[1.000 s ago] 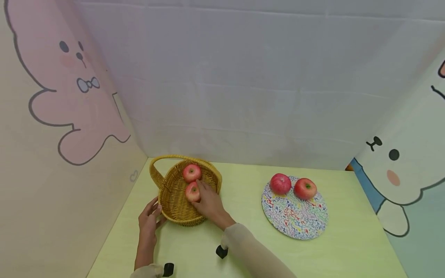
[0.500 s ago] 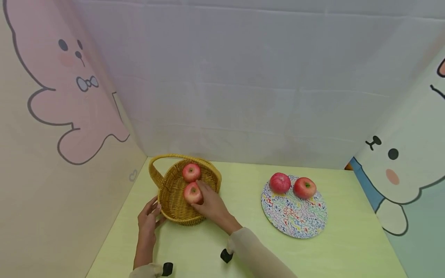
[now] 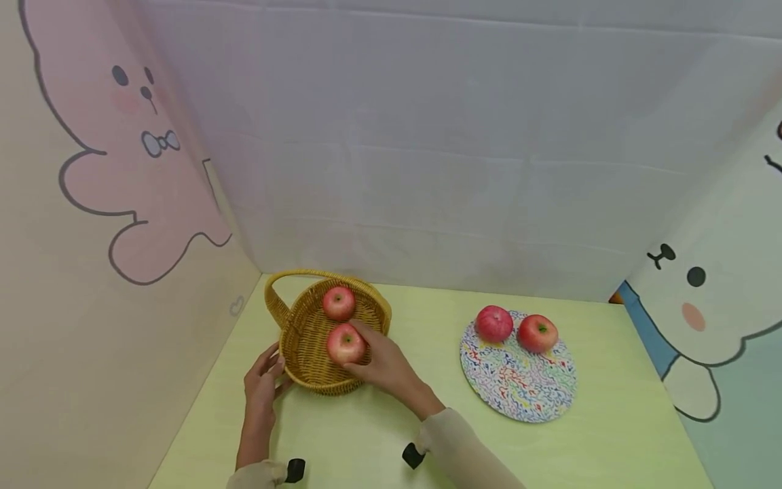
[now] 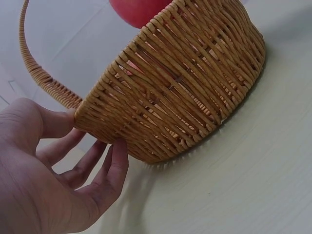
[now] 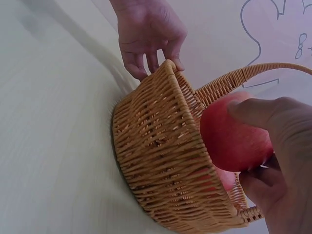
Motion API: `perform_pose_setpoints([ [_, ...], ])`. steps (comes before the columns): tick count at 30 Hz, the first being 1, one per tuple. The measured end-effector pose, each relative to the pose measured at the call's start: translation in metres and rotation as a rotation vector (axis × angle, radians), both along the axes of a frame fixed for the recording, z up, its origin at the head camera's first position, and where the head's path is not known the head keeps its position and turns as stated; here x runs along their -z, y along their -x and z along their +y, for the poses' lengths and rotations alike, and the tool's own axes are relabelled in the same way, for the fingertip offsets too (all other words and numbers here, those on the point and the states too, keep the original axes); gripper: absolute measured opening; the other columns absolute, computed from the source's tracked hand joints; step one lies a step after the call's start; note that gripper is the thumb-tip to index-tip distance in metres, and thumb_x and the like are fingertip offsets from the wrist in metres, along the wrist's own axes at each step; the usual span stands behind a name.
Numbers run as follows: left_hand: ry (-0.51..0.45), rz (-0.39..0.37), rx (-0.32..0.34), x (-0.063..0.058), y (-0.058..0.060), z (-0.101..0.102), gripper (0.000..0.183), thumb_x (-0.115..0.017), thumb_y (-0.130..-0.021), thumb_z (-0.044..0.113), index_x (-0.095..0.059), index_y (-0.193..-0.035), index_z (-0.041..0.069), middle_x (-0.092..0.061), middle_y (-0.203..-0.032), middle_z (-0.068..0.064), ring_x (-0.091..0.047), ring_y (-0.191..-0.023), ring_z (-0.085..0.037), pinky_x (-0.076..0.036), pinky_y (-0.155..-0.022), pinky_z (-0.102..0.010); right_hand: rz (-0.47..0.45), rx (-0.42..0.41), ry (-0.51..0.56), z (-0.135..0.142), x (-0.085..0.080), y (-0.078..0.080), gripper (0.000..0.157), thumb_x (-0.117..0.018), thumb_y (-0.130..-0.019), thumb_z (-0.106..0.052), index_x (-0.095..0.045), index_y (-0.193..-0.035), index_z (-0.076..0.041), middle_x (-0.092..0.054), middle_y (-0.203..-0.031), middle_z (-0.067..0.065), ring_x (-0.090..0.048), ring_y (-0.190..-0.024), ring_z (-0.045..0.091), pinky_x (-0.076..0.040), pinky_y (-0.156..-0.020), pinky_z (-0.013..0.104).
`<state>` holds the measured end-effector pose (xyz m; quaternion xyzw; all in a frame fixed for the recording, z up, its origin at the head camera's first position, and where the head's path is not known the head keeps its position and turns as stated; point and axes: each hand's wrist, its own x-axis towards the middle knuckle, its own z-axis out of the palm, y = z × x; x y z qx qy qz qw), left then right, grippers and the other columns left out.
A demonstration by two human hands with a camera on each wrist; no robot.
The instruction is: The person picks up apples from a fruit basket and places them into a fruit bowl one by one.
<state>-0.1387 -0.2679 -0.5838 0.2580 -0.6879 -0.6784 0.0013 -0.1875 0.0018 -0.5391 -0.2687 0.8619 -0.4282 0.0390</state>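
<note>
My right hand (image 3: 388, 361) grips a red apple (image 3: 346, 344) between thumb and fingers, over the near right part of a wicker basket (image 3: 308, 363). In the right wrist view that apple (image 5: 234, 134) is at rim height, tilted beside the basket's edge. Another apple (image 3: 339, 303) lies inside the basket toward the back. At the basket's left side my left hand (image 3: 261, 384) holds the wall. The left wrist view has its thumb at the rim and the fingers of the left hand (image 4: 63, 170) against the outer weave. The basket's handle (image 3: 276, 299) arches along its back left.
To the right, a round plate with a coloured squiggle pattern (image 3: 519, 387) bears two red apples (image 3: 494, 324) near its back edge. Cloth walls with cartoon animals enclose the pale yellow-green table (image 3: 421, 319) at the left, back and right.
The gripped apple has risen from the basket's floor and come slightly toward me, looking larger. My right forearm has drawn back to the right. The left hand keeps its place on the basket.
</note>
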Motion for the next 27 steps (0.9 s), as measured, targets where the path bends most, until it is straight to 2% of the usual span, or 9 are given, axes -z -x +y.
perform_pose_setpoints([
  [10,-0.007,0.016,-0.011,0.003,0.000,0.001,0.049,-0.055,-0.110,0.023,-0.047,-0.158,0.018,-0.058,-0.132,0.000,-0.067,-0.101,-0.001,-0.063,-0.084,-0.028,0.031,-0.055,0.069,0.031,-0.015,-0.008,0.081,-0.086,-0.089,-0.026,-0.045,-0.158,-0.015,-0.054,-0.157,0.004,-0.055,-0.142,0.025,-0.049,-0.115,0.047],
  [14,0.000,0.003,-0.002,0.003,0.001,-0.001,0.050,-0.054,-0.110,0.023,-0.045,-0.160,0.019,-0.056,-0.139,-0.003,-0.066,-0.100,0.002,-0.062,-0.082,-0.025,0.051,-0.079,0.104,0.044,-0.019,-0.008,0.081,-0.087,-0.088,-0.021,-0.046,-0.157,-0.012,-0.055,-0.155,0.006,-0.057,-0.141,0.025,-0.051,-0.114,0.046],
  [20,0.000,-0.013,0.007,0.003,0.003,-0.002,0.052,-0.052,-0.111,0.026,-0.042,-0.161,0.021,-0.048,-0.152,-0.012,-0.065,-0.100,0.004,-0.062,-0.084,-0.026,-0.003,-0.119,0.172,0.061,-0.026,-0.008,0.081,-0.087,-0.087,-0.014,-0.047,-0.157,-0.017,-0.055,-0.155,0.002,-0.054,-0.144,0.022,-0.048,-0.117,0.042],
  [27,0.017,-0.012,-0.014,0.002,0.002,0.000,0.049,-0.053,-0.110,0.025,-0.045,-0.159,0.020,-0.051,-0.147,-0.010,-0.066,-0.101,0.002,-0.062,-0.084,-0.027,-0.004,-0.123,0.197,0.081,-0.033,-0.015,0.080,-0.087,-0.086,-0.015,-0.048,-0.155,-0.012,-0.056,-0.154,0.007,-0.055,-0.142,0.029,-0.050,-0.114,0.042],
])
